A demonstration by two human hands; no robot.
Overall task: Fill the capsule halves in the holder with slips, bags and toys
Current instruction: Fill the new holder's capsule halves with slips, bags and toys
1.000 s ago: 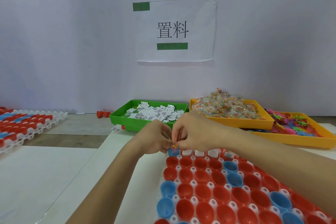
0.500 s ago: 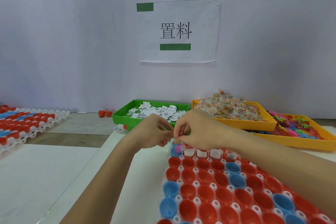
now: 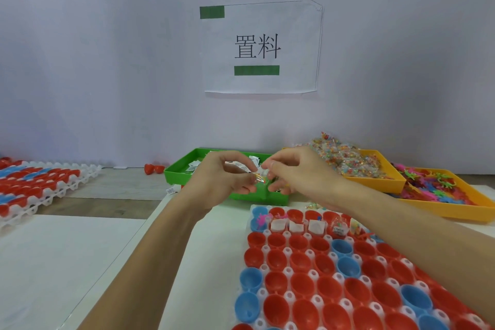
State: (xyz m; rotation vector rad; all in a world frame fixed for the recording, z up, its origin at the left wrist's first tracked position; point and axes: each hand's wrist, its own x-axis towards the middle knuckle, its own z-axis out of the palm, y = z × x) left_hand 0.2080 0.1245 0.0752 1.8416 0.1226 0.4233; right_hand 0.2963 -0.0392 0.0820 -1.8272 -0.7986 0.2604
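At the desk's left edge lies a second holder (image 3: pixel 40 185) of red and blue halves. Both hands meet above the green tray (image 3: pixel 176 178) of slips: the left hand (image 3: pixel 222 179) and right hand (image 3: pixel 297 173) pinch a small clear bag (image 3: pixel 259 178) together. Below, the holder (image 3: pixel 348 284) sits at the near edge, its far row partly filled. Yellow trays (image 3: pixel 388 185) stand right.

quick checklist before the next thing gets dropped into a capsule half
1. Item held: both the left hand and right hand pinch a small clear bag - ok.
2. What the bag holds: cannot tell.
3. Far row of the holder: already has slips and toys - ok.
4. Nearer rows: empty halves - not ok.
5. Supply: green tray of slips, bags tray stocked - ok.
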